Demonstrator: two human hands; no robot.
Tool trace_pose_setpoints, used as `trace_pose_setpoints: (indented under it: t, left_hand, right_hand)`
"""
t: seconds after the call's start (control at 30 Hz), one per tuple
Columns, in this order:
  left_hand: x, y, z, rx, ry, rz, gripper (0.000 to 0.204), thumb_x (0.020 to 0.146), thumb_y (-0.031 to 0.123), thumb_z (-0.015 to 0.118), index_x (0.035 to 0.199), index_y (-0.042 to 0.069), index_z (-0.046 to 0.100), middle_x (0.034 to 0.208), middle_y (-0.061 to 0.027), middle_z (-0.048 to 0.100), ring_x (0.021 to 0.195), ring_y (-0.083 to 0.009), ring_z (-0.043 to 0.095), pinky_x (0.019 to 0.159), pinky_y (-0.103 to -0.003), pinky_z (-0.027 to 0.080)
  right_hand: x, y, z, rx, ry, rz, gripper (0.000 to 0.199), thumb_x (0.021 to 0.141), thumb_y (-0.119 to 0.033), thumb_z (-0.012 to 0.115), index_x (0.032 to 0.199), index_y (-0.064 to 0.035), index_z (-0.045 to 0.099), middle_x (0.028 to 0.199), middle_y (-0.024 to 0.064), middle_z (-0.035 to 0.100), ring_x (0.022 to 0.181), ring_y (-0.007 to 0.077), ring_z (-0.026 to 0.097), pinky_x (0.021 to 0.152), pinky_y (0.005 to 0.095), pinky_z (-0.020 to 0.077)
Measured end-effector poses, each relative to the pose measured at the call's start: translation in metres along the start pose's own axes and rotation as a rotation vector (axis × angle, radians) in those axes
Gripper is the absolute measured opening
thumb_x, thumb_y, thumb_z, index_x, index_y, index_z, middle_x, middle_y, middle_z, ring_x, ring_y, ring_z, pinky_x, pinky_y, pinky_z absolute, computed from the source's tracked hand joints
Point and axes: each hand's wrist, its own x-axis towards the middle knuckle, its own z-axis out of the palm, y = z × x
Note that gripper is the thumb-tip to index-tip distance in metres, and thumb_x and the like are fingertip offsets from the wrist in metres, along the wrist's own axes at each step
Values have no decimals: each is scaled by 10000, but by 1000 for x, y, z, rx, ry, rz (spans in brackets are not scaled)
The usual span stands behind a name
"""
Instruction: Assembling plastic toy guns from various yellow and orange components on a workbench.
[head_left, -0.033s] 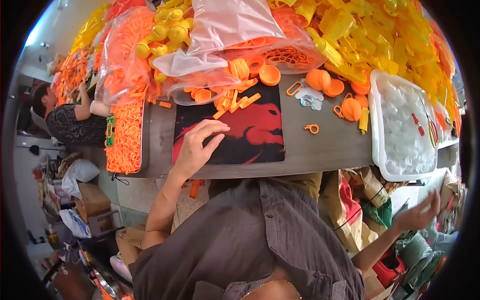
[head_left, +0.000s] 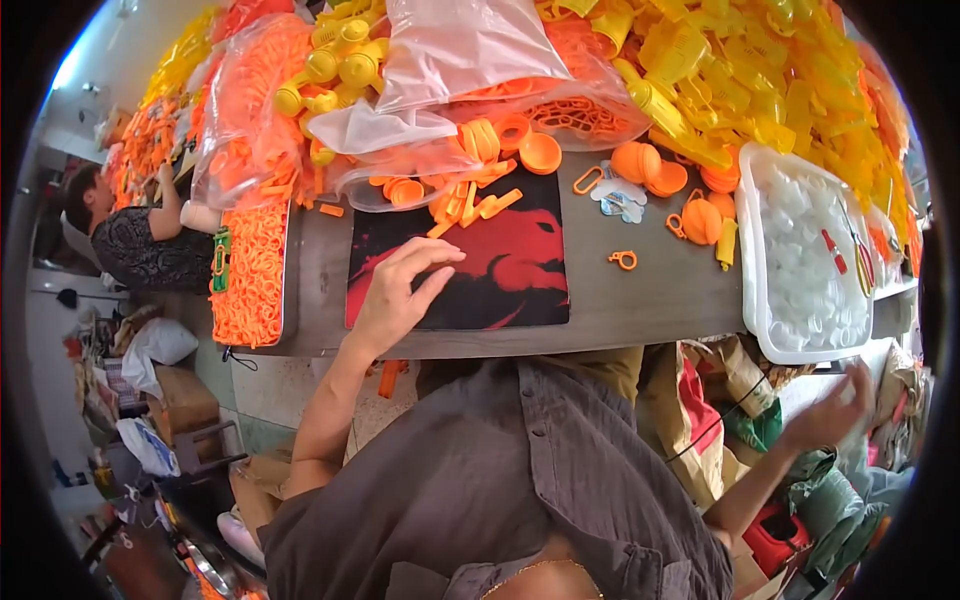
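Note:
My left hand (head_left: 398,292) hovers over or rests on the black and red mat (head_left: 450,300); its fingers are stretched out and it holds nothing. Just beyond its fingertips lies a loose heap of orange plastic strips (head_left: 466,205), with orange round caps (head_left: 540,153) behind them. Off the table's right end, my right hand (head_left: 828,412) is held out below the white tray (head_left: 757,300), fingers loosely apart with nothing seen in them. That tray holds many clear plastic pieces (head_left: 800,240), with red-handled pliers (head_left: 862,262) lying on top.
A small orange ring clip (head_left: 623,260) lies right of the mat. Nearby are orange discs (head_left: 703,220) and clear stickers (head_left: 620,198). Yellow plastic parts (head_left: 740,80) pile up at the back right. A box of orange clips (head_left: 247,290) stands left; beyond it sits another person (head_left: 140,240).
My right hand has shifted slightly up and left, nearer the tray's lower edge. My left hand has barely moved.

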Motion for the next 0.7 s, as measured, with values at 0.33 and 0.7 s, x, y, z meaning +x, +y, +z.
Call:
trace_pose_setpoints:
  t: [0.33,0.7]
  left_hand:
    - [142,-77,-93,33,490,-31,270,887,207,660,1077,18,693,982,-104,720,910,-176,675,809,-307,518]
    - [312,-232,-145,670,154,-683,887,876,721,351,1413,23,451,1428,-241,461,1308,-418,458,1100,-529,318]
  right_hand:
    - [-74,-217,150,983,-922,-553,220,764,-18,681,974,-67,640,927,72,657,824,269,644,710,385,493]
    - [-82,-222,169,945,-1053,-488,182,773,-86,640,955,-87,640,849,99,647,779,308,644,666,416,508]
